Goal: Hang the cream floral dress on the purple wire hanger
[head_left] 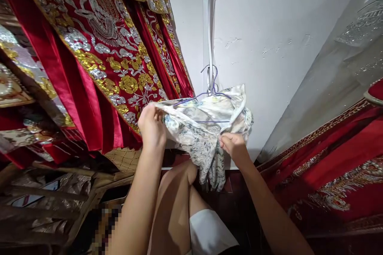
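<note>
A pale floral blouse (199, 139) hangs before me on a thin purple hanger (214, 87), whose hook is at a white strap (210, 32) by the wall. My left hand (152, 121) is closed on the blouse's edge at its left side, with the fingertips partly behind the cloth. Lower and to the right, my right hand (233, 145) pinches the front edge of the blouse near its middle. Between the two hands the neckline is spread, and the hanger's bar shows inside it. The lower part of the garment droops in folds.
Red embroidered costumes (119, 55) with gold and silver sequins hang close on the left. A white wall (257, 48) stands behind the hanger. More red embroidered cloth (338, 175) is at the right. A wooden frame (86, 191) stands at the lower left.
</note>
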